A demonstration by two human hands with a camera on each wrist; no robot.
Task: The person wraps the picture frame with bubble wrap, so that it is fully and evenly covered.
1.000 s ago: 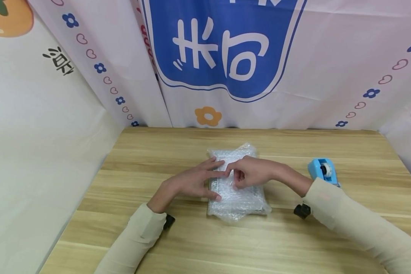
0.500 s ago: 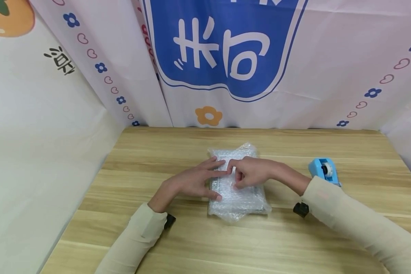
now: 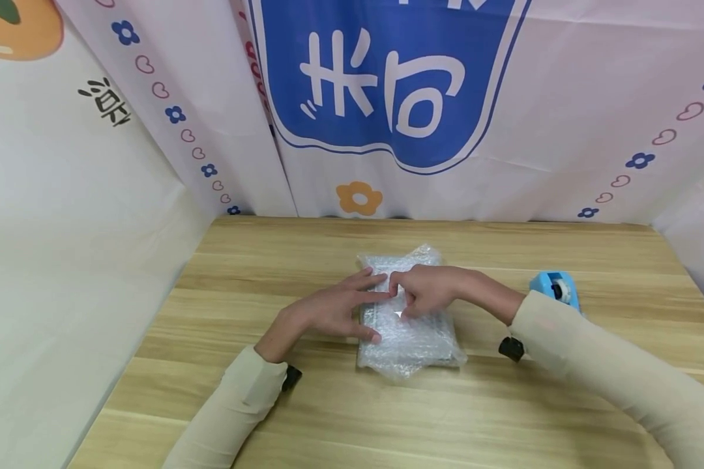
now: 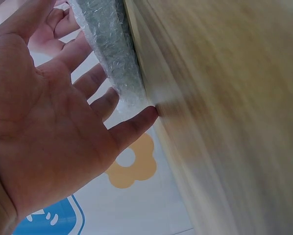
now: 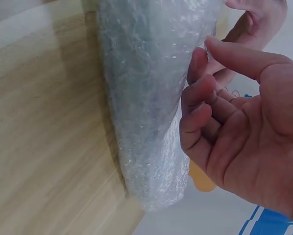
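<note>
A flat parcel in clear bubble wrap (image 3: 413, 342) lies on the wooden table in the head view. My left hand (image 3: 334, 311) rests along its left side, fingers spread and fairly straight, tips on the wrap. In the left wrist view the little finger of that left hand (image 4: 58, 112) reaches down to the tabletop beside the parcel. Over the parcel's middle, my right hand (image 3: 433, 290) has its fingers curled, with index finger and thumb tips at the wrap. A small shiny patch (image 3: 398, 314) shows by the thumb. The right wrist view shows the right hand (image 5: 244, 127) with thumb and index fingertip apart.
A blue tape dispenser (image 3: 554, 286) with a white roll stands to the right, partly behind the right sleeve (image 3: 610, 371). A printed cloth (image 3: 534, 117) hangs along the table's back edge, and a pale one (image 3: 82, 247) along the left.
My right hand shifts slightly on the wrap, its thumb nearer the surface, and the right forearm moves a little so the sleeve covers more of the dispenser. My left hand stays put.
</note>
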